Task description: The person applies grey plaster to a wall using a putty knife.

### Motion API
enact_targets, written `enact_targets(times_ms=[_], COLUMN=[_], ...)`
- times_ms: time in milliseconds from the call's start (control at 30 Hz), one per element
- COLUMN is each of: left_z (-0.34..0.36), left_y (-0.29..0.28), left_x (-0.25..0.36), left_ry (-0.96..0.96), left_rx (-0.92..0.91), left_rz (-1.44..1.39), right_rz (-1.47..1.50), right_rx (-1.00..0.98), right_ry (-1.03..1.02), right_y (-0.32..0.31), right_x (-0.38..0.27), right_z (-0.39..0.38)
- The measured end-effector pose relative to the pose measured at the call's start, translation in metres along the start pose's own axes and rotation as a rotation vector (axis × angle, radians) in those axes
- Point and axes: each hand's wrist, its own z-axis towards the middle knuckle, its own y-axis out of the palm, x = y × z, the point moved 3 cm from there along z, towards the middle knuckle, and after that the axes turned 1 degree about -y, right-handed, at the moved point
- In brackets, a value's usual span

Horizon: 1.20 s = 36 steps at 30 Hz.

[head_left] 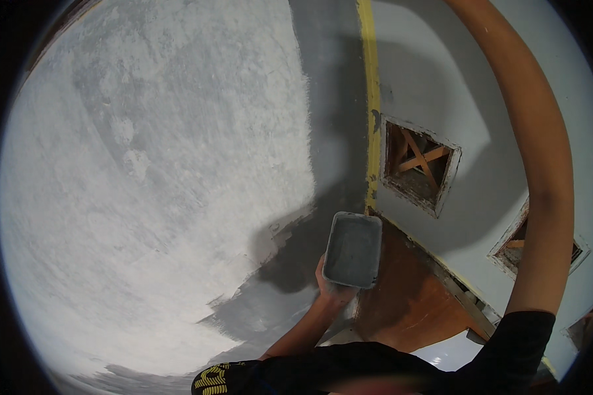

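My left hand (pixel 333 286) grips a small rectangular tub (pixel 354 247) from below and at its left side. The tub is coated inside with dark grey paint or a similar wet material; how much it holds I cannot make out. It is close to the corner between two walls. My right arm (pixel 545 171) reaches up along the right side and leaves the picture at the top, so that hand is hidden. On the left, the large wall (pixel 178 145) has a patchy whitish-grey surface. A darker grey band (pixel 329 99) runs down its right edge.
Yellow tape (pixel 369 99) lines the corner. The pale right wall (pixel 435 85) has a square framed vent opening (pixel 420 164) with crossed slats, and a second vent (pixel 507 253) partly behind my arm. Below lies a reddish-brown floor area (pixel 402 296).
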Motion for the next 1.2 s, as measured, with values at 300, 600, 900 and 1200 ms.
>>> enact_targets(times_ms=[300, 600, 900, 1200], left_z=[-0.017, -0.020, -0.016, -0.013], left_y=[0.008, 0.003, -0.002, -0.001], left_x=[0.016, 0.016, 0.006, 0.013], left_ry=[0.084, 0.117, 0.088, 0.054], left_rx=[0.005, -0.005, 0.000, -0.028], left_rz=[-0.066, -0.020, -0.003, -0.007], right_rz=[-0.337, -0.020, -0.268, -0.228], right_rx=[0.109, -0.110, 0.240, 0.048], right_ry=[0.169, -0.031, 0.015, 0.258], right_y=[-0.015, 0.029, 0.008, 0.023], right_x=[0.042, 0.004, 0.029, 0.016], right_z=[0.035, -0.001, -0.017, 0.017])
